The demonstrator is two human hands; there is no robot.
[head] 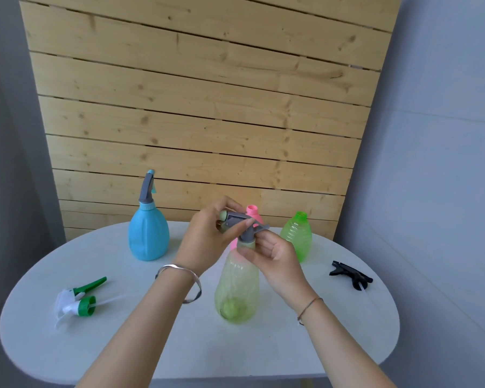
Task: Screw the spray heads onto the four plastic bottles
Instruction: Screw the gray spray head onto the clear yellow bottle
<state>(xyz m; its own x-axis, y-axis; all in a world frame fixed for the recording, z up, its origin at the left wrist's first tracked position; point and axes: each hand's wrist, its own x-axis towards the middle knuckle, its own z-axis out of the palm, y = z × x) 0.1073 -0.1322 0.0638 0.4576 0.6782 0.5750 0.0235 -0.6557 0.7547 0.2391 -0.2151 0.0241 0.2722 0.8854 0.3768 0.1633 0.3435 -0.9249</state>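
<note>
Up front, a white oval table (179,359) stands against a wall of pale wooden planks (202,107), with grey walls (445,135) on either side. At the table's middle stands a translucent yellow-green bottle (237,289), upright, with a grey spray head (240,225) seated on its neck. The left hand (207,239), a silver bangle (179,278) on its wrist, is closed around the top of that spray head, thumb lying across it. The right hand (275,253) pinches the collar at the bottle's neck with curled fingers.

Behind the yellow-green bottle and partly hidden by the hands is a pink bottle (253,212), its neck open. To the right of that stands a green ribbed bottle (297,236), also uncapped. Left of the yellow-green bottle, farther back, a blue bottle (149,236) already wears its grey head. A green-and-white spray head (79,299) lies loose near the table's left edge, a black spray head (350,275) near the right.
</note>
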